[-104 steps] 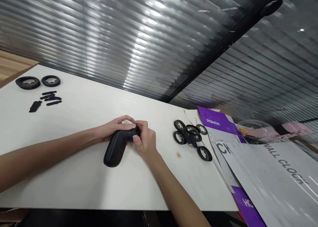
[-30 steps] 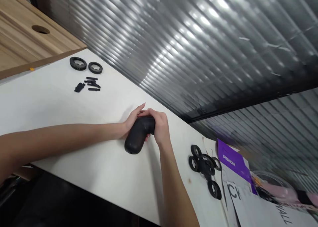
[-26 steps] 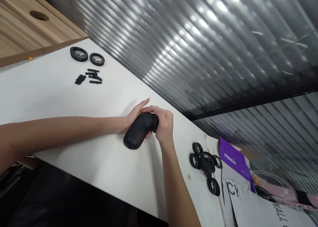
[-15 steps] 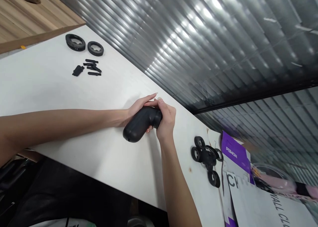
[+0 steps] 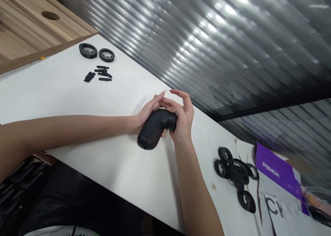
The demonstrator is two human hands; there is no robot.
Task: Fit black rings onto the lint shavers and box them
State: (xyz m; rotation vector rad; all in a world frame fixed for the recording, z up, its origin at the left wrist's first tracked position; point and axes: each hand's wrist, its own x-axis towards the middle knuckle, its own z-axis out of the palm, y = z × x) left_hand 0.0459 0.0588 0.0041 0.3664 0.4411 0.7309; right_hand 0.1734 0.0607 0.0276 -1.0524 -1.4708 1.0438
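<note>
Holding the black bent device (image 5: 152, 130) between both hands above the middle of the white tabletop (image 5: 64, 98), you appear to be partway through handling this one piece, since neither hand has let it go. Your left hand (image 5: 148, 116) grasps its far side, fingers (image 5: 158, 99) stretched along the top and some tips showing beneath the bend. Your right hand (image 5: 183, 120) cups the short end, its fingers curled loosely around it with one raised clear. The ridged collar (image 5: 172, 121) sits on that short end, so that much looks joined, but your palm covers the tip, and you cannot tell from this view whether it is seated firmly or anything is missing beyond it. Apart from the device, the other pieces lie untouched: two groups of black rings, the left pair (image 5: 88, 56) seemingly stacked and the single ring (image 5: 107, 59) beside it, with small black strips (image 5: 105, 79) and a thicker black piece (image 5: 89, 77) nearby. Toward your right, a cluster of black rings and parts (image 5: 239, 174) rests near the purple packaging (image 5: 275, 168). Judging by that, none of these is on the device where you can see it.
</note>
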